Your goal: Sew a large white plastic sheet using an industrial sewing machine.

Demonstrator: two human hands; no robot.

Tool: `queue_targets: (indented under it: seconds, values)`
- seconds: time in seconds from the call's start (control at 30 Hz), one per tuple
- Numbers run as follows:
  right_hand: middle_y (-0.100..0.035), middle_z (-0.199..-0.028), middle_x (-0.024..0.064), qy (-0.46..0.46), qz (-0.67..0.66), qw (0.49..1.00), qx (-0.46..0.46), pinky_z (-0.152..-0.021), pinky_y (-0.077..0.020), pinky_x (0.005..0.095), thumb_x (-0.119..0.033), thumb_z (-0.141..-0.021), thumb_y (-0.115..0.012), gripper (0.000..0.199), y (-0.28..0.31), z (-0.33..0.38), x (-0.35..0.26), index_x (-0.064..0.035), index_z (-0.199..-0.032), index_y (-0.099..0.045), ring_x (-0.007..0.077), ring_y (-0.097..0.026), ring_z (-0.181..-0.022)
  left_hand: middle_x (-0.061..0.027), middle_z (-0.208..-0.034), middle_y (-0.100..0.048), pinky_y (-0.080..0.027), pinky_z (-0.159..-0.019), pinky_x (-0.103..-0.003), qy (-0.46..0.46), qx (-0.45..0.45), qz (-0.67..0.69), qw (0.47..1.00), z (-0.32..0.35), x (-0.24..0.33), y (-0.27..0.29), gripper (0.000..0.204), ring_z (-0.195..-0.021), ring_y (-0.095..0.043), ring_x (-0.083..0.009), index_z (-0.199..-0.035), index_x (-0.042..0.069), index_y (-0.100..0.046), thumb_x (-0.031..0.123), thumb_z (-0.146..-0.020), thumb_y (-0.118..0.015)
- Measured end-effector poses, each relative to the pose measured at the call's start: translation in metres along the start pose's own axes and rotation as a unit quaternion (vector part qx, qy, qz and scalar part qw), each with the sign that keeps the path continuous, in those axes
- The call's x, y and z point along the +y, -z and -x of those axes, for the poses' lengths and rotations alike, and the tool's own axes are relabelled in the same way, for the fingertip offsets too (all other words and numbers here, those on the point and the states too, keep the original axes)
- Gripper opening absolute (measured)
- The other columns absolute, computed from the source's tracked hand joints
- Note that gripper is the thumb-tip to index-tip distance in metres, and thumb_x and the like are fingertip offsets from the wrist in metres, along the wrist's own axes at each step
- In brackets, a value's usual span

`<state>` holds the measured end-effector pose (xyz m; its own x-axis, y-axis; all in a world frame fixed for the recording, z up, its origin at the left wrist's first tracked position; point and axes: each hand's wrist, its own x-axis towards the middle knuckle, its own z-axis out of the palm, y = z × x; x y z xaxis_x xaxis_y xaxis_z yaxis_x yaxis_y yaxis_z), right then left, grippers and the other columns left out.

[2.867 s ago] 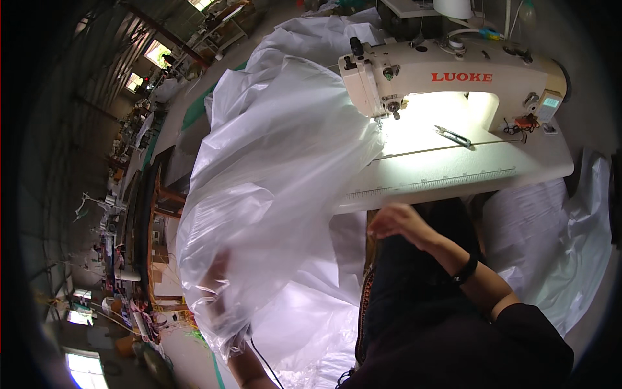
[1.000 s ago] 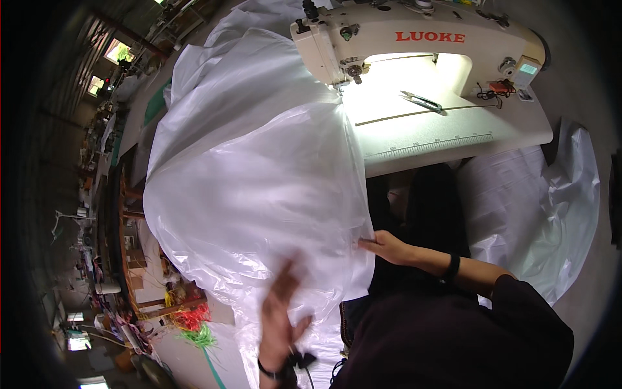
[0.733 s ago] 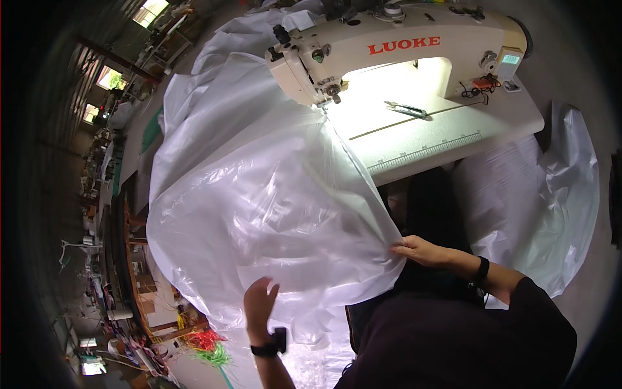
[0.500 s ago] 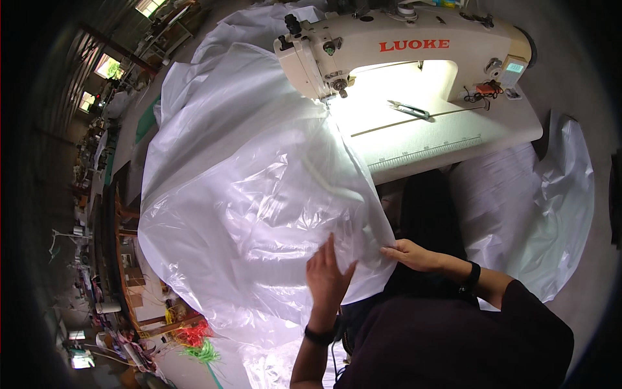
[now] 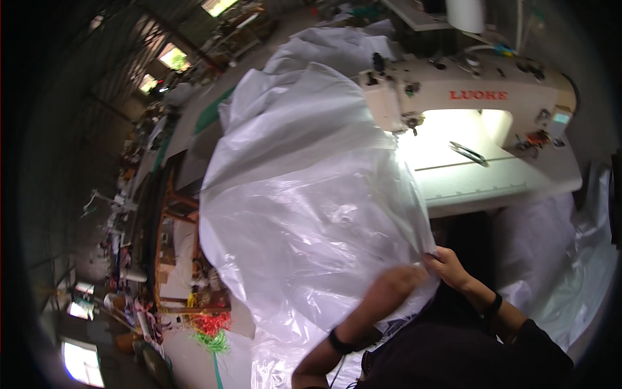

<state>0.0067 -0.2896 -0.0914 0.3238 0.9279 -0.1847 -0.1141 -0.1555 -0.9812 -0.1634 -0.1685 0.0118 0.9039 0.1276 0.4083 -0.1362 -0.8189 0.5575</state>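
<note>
head view: the sheet [image 5: 304, 214], white, thin, glossy and creased, lies ahead of the hands and to their left. its upper part spreads beyond the machine [image 5: 476, 91], on the left; its lower part hangs toward the person's lap. the right edge of the sheet is the governing line: it runs from beneath the needle end of the machine down, and slightly rightward, to the hands.

the right hand [image 5: 448, 267] is at the lower end of this edge, thumb and fingers closed in a pinch on the sheet. it is the nearer of the two to the edge. the left hand [image 5: 405, 280] is over the sheet, just beside the right on its left side, forearm slanting up from below. it is blurred; whether its fingers grip the sheet or merely rest near it, i cannot tell. contact between the two hands cannot be confirmed. a dark band is noted on each wrist.

the snips [image 5: 468, 153] lie on the lit counter [image 5: 479, 200], under the machine's arm, well apart from both hands. a second sheet [image 5: 534, 240], pale and crumpled, hangs to the right, beyond the right forearm.
</note>
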Motion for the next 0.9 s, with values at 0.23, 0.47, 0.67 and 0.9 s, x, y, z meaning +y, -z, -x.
queue_targets:
  seconds: [0.23,0.47,0.67,0.9]
  values:
    - [-0.055,-0.071,-0.0005,0.009,0.074,0.996,0.040,-0.061,-0.0426,0.0256,-0.015,-0.097,-0.056,0.020,0.000,0.000,-0.009,0.0038,-0.093,-0.062,0.0046,-0.047,-0.069,-0.0109,-0.142,-0.047,-0.041,-0.105,-0.047,0.258,0.142,-0.589,0.753,-0.028,-0.112,0.272,0.062,-0.122,-0.052,-0.0317,-0.135,0.013,-0.050,0.010,-0.078,-0.073]
    - [-0.056,-0.068,0.0053,0.041,0.086,0.995,0.033,-0.062,-0.0451,0.0300,-0.015,-0.097,-0.056,0.018,-0.008,-0.005,-0.006,0.0022,-0.098,-0.062,0.0088,-0.049,-0.066,-0.0086,-0.107,-0.070,-0.046,-0.095,-0.047,0.391,0.149,-0.580,0.699,-0.019,-0.188,0.369,0.031,-0.098,-0.067,-0.0315,-0.112,0.021,-0.069,0.014,-0.088,-0.050]
    - [-0.058,-0.069,0.0109,0.080,0.110,0.990,0.043,-0.063,-0.0462,0.0330,-0.016,-0.097,-0.056,0.019,-0.009,-0.003,0.005,0.0013,-0.102,-0.062,0.0163,-0.052,-0.062,-0.0075,-0.103,-0.071,-0.042,-0.102,-0.048,0.126,0.235,-0.595,0.759,-0.096,-0.102,0.406,0.034,-0.098,-0.066,-0.0296,-0.102,0.018,-0.071,0.000,-0.082,-0.050]
    - [-0.063,-0.077,0.0175,0.088,0.147,0.985,0.029,-0.066,-0.0474,0.0373,-0.017,-0.096,-0.056,0.019,0.000,-0.006,0.004,0.0010,-0.100,-0.061,0.0246,-0.059,-0.065,-0.0167,-0.077,-0.068,-0.054,-0.059,-0.041,0.183,0.003,-0.505,0.844,-0.133,0.098,0.320,0.022,-0.065,-0.066,-0.0361,-0.085,0.007,-0.070,0.000,-0.074,-0.052]
